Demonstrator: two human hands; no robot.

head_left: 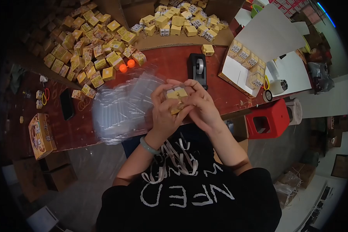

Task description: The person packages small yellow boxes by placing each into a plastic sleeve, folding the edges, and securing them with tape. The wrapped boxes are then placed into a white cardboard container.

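While both hands meet over the bench's near edge, left hand and right hand are clenched together around one small yellow box, fingers wrapped over its sides. Just left of them lies a heap of clear plastic sleeves; a black tape dispenser sits just behind. Loose yellow boxes pile at the far left corner, a packed carton toward the right edge.
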